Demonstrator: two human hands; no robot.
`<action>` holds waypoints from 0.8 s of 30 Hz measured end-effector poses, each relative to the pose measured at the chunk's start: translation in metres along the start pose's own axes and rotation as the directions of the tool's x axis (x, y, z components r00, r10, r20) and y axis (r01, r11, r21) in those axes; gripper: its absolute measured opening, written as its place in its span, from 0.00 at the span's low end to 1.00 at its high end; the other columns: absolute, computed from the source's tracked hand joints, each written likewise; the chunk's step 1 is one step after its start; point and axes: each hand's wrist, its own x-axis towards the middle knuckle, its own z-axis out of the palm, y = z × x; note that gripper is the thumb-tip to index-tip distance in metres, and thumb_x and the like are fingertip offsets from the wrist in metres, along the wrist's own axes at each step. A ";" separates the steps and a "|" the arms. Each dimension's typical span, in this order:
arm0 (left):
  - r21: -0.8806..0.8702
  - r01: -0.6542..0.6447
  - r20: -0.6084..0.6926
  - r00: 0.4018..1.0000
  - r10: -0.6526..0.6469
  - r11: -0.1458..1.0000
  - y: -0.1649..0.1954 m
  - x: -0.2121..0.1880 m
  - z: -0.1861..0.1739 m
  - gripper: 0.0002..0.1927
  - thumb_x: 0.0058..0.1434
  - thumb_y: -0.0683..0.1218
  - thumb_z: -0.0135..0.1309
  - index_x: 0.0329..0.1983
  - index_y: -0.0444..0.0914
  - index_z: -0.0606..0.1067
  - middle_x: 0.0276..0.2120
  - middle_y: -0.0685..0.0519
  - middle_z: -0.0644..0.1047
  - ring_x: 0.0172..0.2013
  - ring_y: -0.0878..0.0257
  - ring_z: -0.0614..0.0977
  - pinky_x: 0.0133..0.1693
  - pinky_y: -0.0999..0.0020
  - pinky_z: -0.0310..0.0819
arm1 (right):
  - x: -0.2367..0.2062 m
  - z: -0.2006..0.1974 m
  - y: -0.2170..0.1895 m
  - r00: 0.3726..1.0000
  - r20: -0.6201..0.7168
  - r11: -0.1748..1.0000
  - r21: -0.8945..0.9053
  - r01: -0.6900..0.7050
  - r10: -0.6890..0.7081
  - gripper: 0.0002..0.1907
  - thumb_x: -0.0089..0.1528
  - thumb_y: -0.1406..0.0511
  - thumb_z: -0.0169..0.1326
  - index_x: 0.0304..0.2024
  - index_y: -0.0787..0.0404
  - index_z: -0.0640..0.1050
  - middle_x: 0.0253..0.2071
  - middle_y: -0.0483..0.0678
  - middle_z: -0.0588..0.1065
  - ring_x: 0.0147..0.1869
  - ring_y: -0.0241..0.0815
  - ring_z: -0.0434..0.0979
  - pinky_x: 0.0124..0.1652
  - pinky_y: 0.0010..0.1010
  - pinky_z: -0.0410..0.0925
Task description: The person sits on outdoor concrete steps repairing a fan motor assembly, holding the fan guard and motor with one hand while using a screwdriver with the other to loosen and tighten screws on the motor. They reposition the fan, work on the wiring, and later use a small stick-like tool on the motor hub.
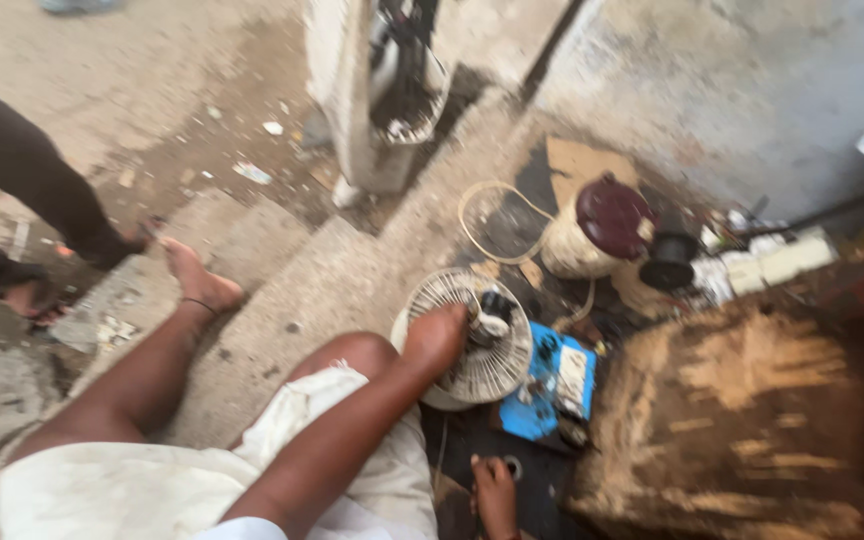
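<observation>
Nearest the camera, the right hand (495,495) rests on dark ground at 6 o'clock, fingers curled beside a small metal ring (513,466); whether they grip anything I cannot tell. One left hand (435,338) lies on one round wire fan (477,338) on the ground mid-frame, fingers bent over its guard by the hub. At the fan's 4 o'clock lies one blue flat package (550,385) with a white label. At 1 o'clock stands one cream jar (597,232) with a maroon lid, contents hidden. One wooden block (742,420) sits at 3 o'clock.
</observation>
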 end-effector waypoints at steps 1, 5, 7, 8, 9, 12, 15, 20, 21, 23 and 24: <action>-0.015 0.019 0.010 1.000 -0.019 1.000 0.000 0.000 0.001 0.05 0.60 0.43 0.50 0.37 0.36 0.72 0.35 0.40 0.79 0.38 0.40 0.81 0.39 0.45 0.75 | 0.002 0.006 -0.002 0.999 -0.031 0.999 -0.046 0.022 -0.023 0.13 0.62 0.58 0.59 0.32 0.59 0.76 0.20 0.49 0.68 0.17 0.41 0.66 0.18 0.34 0.59; -0.041 0.089 0.045 0.995 -0.087 0.995 0.003 -0.002 0.001 0.07 0.59 0.44 0.53 0.37 0.37 0.72 0.36 0.40 0.79 0.36 0.40 0.81 0.39 0.45 0.75 | 0.013 0.031 -0.028 0.989 -0.113 0.964 -0.257 0.067 -0.099 0.12 0.61 0.58 0.59 0.34 0.59 0.75 0.22 0.49 0.69 0.20 0.42 0.67 0.21 0.35 0.60; -0.009 0.033 -0.008 0.999 -0.033 0.999 0.004 -0.005 0.000 0.09 0.56 0.44 0.55 0.36 0.36 0.72 0.34 0.41 0.78 0.35 0.41 0.81 0.37 0.46 0.75 | 0.022 0.044 -0.041 0.985 -0.133 0.948 -0.313 0.061 -0.108 0.12 0.61 0.58 0.60 0.35 0.58 0.75 0.23 0.49 0.69 0.22 0.43 0.67 0.22 0.36 0.61; 0.005 0.008 -0.028 1.000 -0.007 1.000 0.004 -0.005 -0.001 0.10 0.54 0.44 0.56 0.36 0.35 0.71 0.32 0.41 0.78 0.34 0.41 0.81 0.37 0.46 0.75 | 0.026 0.048 -0.044 0.984 -0.142 0.940 -0.337 0.055 -0.108 0.12 0.61 0.58 0.60 0.35 0.58 0.75 0.24 0.49 0.69 0.22 0.43 0.67 0.23 0.36 0.61; 0.034 -0.020 -0.039 0.999 0.022 0.999 0.004 -0.006 -0.001 0.09 0.54 0.44 0.56 0.36 0.36 0.71 0.32 0.42 0.78 0.34 0.43 0.81 0.36 0.48 0.76 | 0.024 0.043 -0.041 0.983 -0.147 0.933 -0.357 0.051 -0.110 0.12 0.61 0.58 0.60 0.36 0.58 0.75 0.25 0.49 0.70 0.23 0.43 0.68 0.24 0.36 0.61; 0.115 -0.076 -0.032 0.996 0.080 0.990 0.004 -0.007 0.001 0.09 0.55 0.44 0.56 0.36 0.37 0.71 0.32 0.43 0.78 0.32 0.46 0.81 0.34 0.52 0.77 | 0.037 0.046 -0.036 0.983 -0.144 0.917 -0.395 0.050 -0.115 0.12 0.61 0.58 0.60 0.37 0.58 0.75 0.26 0.50 0.70 0.26 0.44 0.68 0.26 0.37 0.62; 0.177 -0.100 0.003 0.995 0.101 0.979 0.002 -0.004 0.002 0.08 0.56 0.44 0.56 0.36 0.37 0.71 0.33 0.44 0.77 0.32 0.47 0.81 0.33 0.53 0.77 | 0.045 0.040 -0.033 0.983 -0.143 0.908 -0.417 0.046 -0.116 0.12 0.60 0.58 0.60 0.38 0.57 0.75 0.28 0.50 0.71 0.28 0.45 0.69 0.28 0.38 0.62; 0.150 -0.107 0.066 0.993 0.098 0.983 0.000 -0.004 0.000 0.10 0.57 0.46 0.57 0.36 0.38 0.71 0.32 0.44 0.77 0.33 0.46 0.81 0.34 0.51 0.77 | 0.030 0.024 -0.034 0.985 -0.134 0.892 -0.451 0.040 -0.112 0.13 0.60 0.58 0.60 0.41 0.57 0.75 0.31 0.50 0.71 0.32 0.47 0.70 0.32 0.39 0.63; 0.138 -0.097 0.059 0.994 0.090 0.986 0.001 -0.005 -0.001 0.10 0.56 0.46 0.57 0.37 0.38 0.71 0.33 0.43 0.77 0.33 0.46 0.81 0.34 0.52 0.77 | 0.027 0.024 -0.036 0.985 -0.133 0.889 -0.457 0.037 -0.110 0.13 0.60 0.58 0.60 0.41 0.57 0.75 0.31 0.50 0.72 0.32 0.47 0.70 0.32 0.40 0.64; 0.115 -0.083 0.035 0.996 0.079 0.990 0.002 -0.005 -0.002 0.11 0.55 0.46 0.58 0.37 0.37 0.71 0.33 0.43 0.77 0.33 0.46 0.81 0.34 0.52 0.77 | 0.029 0.026 -0.043 0.985 -0.133 0.884 -0.467 0.038 -0.112 0.14 0.59 0.58 0.61 0.42 0.56 0.75 0.33 0.50 0.72 0.34 0.48 0.70 0.34 0.40 0.64; 0.125 -0.077 0.036 0.997 0.073 0.989 0.003 -0.004 -0.003 0.11 0.56 0.46 0.58 0.37 0.37 0.71 0.33 0.43 0.77 0.33 0.46 0.81 0.34 0.52 0.77 | 0.033 0.028 -0.045 0.985 -0.130 0.882 -0.469 0.041 -0.115 0.14 0.59 0.58 0.61 0.42 0.56 0.75 0.33 0.51 0.72 0.35 0.48 0.70 0.34 0.40 0.64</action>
